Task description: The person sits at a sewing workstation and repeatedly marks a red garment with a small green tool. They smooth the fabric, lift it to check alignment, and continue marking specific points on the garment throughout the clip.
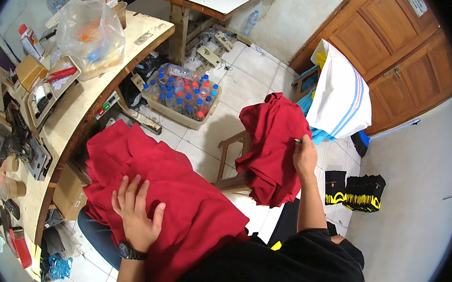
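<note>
A large red cloth (178,190) is draped over my lap. My left hand (138,211) rests flat on it with the fingers spread, a dark watch (131,251) on its wrist. To the right, a second bundle of red cloth (273,150) lies heaped on a wooden stool (233,180). My right hand (305,160) is closed at the bundle's right edge. A small teal tip pokes out from its fingers; the rest of that item is hidden, and I cannot tell whether the hand also grips cloth.
A curved worktable (93,94) on the left holds a plastic bag (92,38), a tray (52,93) and tools. Beyond stands a tub (206,120) of capped bottles. A white sack (340,97) stands near the wooden door (404,65), and black-and-yellow folded items (364,192) lie by the right wall.
</note>
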The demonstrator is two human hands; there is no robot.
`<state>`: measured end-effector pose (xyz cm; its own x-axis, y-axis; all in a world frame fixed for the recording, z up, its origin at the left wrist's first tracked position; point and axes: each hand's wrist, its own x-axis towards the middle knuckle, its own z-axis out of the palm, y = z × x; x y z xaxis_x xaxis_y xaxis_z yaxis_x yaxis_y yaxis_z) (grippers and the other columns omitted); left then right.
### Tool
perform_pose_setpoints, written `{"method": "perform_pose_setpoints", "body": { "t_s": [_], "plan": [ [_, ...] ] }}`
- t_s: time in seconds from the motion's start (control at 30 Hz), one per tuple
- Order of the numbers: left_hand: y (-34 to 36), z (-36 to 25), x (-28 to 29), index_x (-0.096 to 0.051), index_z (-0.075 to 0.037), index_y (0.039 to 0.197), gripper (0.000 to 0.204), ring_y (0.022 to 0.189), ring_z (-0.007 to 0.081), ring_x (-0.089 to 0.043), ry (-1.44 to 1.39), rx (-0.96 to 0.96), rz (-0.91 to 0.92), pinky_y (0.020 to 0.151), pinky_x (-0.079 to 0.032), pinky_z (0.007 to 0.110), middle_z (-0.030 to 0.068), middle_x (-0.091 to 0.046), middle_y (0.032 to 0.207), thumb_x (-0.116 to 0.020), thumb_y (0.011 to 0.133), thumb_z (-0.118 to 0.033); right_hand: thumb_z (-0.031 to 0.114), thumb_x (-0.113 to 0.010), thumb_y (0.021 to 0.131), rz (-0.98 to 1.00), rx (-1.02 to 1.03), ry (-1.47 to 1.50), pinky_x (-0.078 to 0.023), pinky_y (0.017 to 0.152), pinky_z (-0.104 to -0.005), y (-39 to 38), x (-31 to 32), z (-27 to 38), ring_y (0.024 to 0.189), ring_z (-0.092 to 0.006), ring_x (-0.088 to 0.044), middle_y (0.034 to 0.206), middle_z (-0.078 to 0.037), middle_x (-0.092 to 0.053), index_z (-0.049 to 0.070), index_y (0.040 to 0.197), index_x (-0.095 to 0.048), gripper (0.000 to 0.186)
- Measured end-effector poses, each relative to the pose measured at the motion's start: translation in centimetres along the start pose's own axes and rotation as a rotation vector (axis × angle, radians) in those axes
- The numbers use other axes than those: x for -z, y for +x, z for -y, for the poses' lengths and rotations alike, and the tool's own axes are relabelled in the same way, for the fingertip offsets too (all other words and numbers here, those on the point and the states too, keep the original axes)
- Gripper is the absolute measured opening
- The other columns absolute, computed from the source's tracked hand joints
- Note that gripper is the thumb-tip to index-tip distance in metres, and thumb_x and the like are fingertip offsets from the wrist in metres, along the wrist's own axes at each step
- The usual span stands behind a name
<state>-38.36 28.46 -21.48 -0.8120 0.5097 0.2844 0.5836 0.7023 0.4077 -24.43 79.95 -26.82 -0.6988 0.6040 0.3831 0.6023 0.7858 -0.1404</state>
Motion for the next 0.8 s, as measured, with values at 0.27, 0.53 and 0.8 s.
{"method": "perform_pose_setpoints", "body": {
  "t_s": [0.27,0.53,0.8],
  "plan": [
    [3.9,-5.9,-0.8,-0.065,-0.001,0.139,0.053,0.124,0.0393,-0.066,-0.611,-0.118,0.060,0.106,-0.053,0.047,0.0214,-0.069,0.133,-0.081,0.095,-0.024,0.001,-0.063,0.105,-0.225,-0.191,1.204,-0.038,0.083,-0.0237,6.5,10.5,8.9,0.089,-0.0072,-0.044,0.094,0.002,-0.053,0.012,0.093,-0.042,0.026],
    [13.5,-14.9,4.0,-0.039,0.001,0.160,0.090,0.135,0.0465,-0.059,-0.916,-0.303,-0.040,0.111,-0.050,0.049,0.0337,-0.054,0.151,-0.084,0.083,-0.015,0.002,-0.070,0.102,0.012,0.472,1.487,-0.047,0.083,-0.0235,9.4,26.0,27.0,0.094,-0.0069,-0.056,0.099,0.002,-0.061,0.010,0.098,-0.048,0.024],
    [15.9,-6.4,21.1,-0.076,0.004,0.109,0.041,0.087,0.0253,-0.077,-0.530,-0.254,-0.786,0.087,-0.059,0.035,0.0175,-0.078,0.090,-0.054,0.074,0.004,0.023,-0.104,0.059,-0.577,0.951,0.586,-0.055,0.079,-0.0376,8.3,25.6,37.2,0.096,-0.0301,-0.061,0.126,-0.016,-0.054,0.004,0.113,-0.048,0.081]
  ]
}}
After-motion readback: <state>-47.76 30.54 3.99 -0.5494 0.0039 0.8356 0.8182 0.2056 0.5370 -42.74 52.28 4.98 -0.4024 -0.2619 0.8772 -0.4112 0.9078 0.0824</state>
